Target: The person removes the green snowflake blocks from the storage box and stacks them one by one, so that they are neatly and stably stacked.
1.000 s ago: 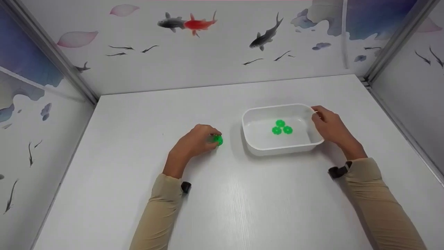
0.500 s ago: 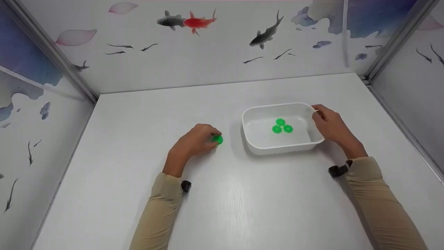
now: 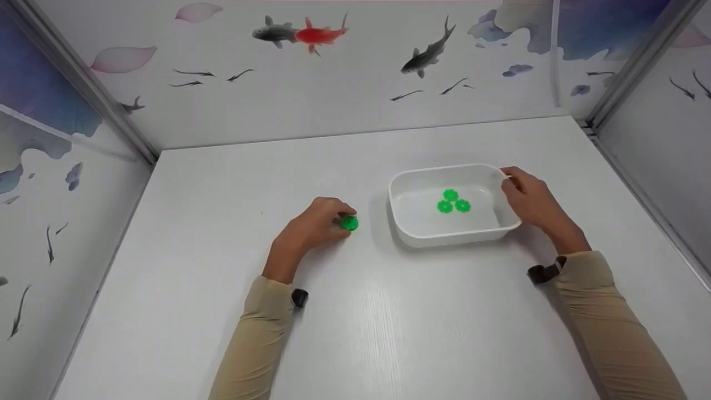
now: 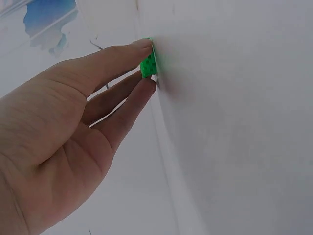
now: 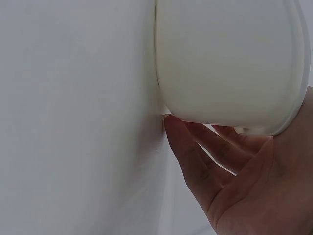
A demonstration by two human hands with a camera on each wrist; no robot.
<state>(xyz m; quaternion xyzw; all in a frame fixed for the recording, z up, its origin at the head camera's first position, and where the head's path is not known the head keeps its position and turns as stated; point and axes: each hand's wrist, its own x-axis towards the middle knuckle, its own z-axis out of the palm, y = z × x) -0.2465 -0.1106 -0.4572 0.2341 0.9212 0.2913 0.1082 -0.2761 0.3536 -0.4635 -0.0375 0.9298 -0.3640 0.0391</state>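
Green and toothed along its side, a small piece [image 3: 350, 223] is pinched in the left hand [image 3: 312, 225], the thumb clamped on one edge and the fingertips on the other, close to the white tabletop [image 3: 344, 339] and just left of a white tub [image 3: 455, 240]. Whether the piece touches the surface I cannot tell (the left wrist view puts it very near, with a faint green glow beside it). The tub, a rounded rectangle, stands upright on the table, and on its floor lie three scalloped green pieces [image 3: 451, 195] in a tight triangle, one toward the back and two side by side in front. At the tub's right end the right hand [image 3: 534, 201] grips the wall, its thumb at the rim and its other fingers bent against the outside, slightly apart from one another; in the right wrist view one fingertip comes down by the tabletop. Tan sleeves [image 3: 616, 328] cover both forearms, and a black device [image 3: 300, 298] sits at the left wrist, with another [image 3: 543, 273] at the right. Behind the table rises a pale panel [image 3: 311, 111] painted with a red fish [image 3: 321, 36] and dark ones, framed by metal posts [image 3: 644, 61].
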